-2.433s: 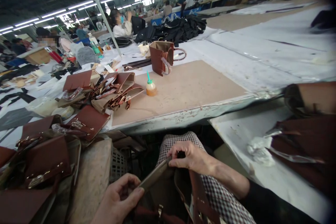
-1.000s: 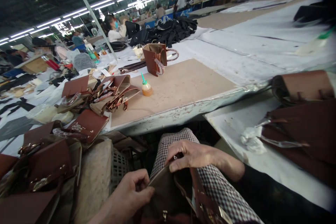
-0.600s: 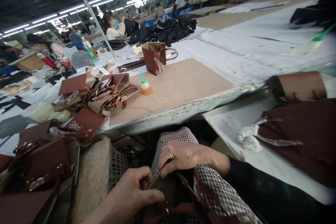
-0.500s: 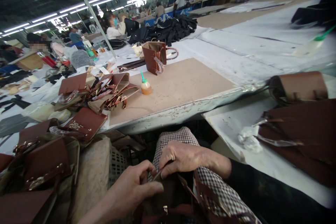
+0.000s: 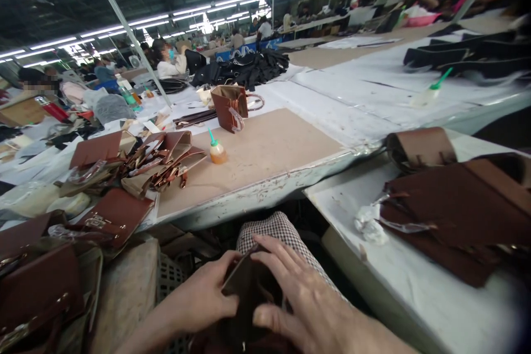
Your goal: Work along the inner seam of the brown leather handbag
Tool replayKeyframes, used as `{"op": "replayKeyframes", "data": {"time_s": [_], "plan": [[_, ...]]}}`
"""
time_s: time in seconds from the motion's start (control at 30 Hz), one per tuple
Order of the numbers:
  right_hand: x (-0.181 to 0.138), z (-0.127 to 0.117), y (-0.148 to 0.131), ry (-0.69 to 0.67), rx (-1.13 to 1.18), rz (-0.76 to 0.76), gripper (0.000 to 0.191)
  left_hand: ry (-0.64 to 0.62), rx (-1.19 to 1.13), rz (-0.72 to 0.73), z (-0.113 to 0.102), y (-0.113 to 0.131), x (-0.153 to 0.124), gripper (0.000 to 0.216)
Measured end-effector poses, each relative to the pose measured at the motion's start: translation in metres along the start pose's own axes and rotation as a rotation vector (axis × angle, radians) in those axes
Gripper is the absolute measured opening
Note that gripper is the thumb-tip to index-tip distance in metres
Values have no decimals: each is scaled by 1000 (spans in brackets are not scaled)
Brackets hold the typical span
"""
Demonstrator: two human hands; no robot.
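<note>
A brown leather handbag (image 5: 244,310) with a dark olive lining lies in my lap, its mouth facing up at me. My left hand (image 5: 203,290) grips the left edge of the opening, thumb on the inner side and fingers outside. Across the opening, my right hand (image 5: 305,290) rests with its fingers stretched over the far rim and its thumb apart. Both hands hide much of the bag's sides, and the bottom of the picture cuts off its lower part.
Brown bags (image 5: 41,282) are piled at my left beside a plastic crate (image 5: 170,276). A glue bottle (image 5: 218,153) and an upright brown bag (image 5: 228,108) stand on the table ahead. More brown leather pieces (image 5: 448,210) lie on the white surface at right. Co-workers sit farther back.
My right hand has gone from pinching the bag's edge to fingers stretched over its rim. My left hand keeps its hold. The view has turned rightward, showing more of the right side.
</note>
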State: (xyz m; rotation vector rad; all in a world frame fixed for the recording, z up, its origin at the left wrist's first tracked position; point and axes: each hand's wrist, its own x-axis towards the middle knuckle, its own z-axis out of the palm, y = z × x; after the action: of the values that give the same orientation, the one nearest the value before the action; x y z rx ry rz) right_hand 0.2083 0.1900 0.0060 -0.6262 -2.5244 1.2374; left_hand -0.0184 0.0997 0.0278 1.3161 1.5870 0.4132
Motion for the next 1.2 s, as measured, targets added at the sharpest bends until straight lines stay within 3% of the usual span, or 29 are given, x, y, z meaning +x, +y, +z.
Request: {"op": "replayKeyframes", "data": {"time_s": [0.07, 0.17, 0.27, 0.4, 0.47, 0.57, 0.73, 0.87, 0.97, 1.07, 1.2], "plan": [[-15, 22, -3, 100, -57, 47, 80, -70, -43, 40, 2, 5, 16, 69], [-26, 34, 4, 221, -55, 188, 90, -169, -12, 29, 7, 10, 42, 53], [-36, 10, 13, 306, 5, 314, 83, -179, 109, 11, 6, 11, 57, 38], [-60, -38, 21, 117, 204, 438, 82, -187, 229, -3, -13, 11, 50, 22], [-70, -51, 26, 41, 329, 420, 80, -189, 307, -3, -24, 14, 41, 16], [-78, -52, 39, 19, 487, 400, 76, -176, 427, 73, -29, 24, 32, 21], [-85, -32, 63, 126, 668, 407, 68, -249, 23, 140, -6, 40, 38, 55], [-91, -25, 69, 199, 772, 414, 65, -176, 10, 132, 11, 38, 53, 30], [-92, -24, 65, 219, 778, 424, 61, -91, 118, 176, 18, 33, 63, 11], [-91, -22, 64, 300, 730, 403, 52, -49, 146, 201, 22, 28, 70, 19], [-92, -18, 68, 378, 521, 233, 21, -92, 117, 222, 20, 24, 72, 17]]}}
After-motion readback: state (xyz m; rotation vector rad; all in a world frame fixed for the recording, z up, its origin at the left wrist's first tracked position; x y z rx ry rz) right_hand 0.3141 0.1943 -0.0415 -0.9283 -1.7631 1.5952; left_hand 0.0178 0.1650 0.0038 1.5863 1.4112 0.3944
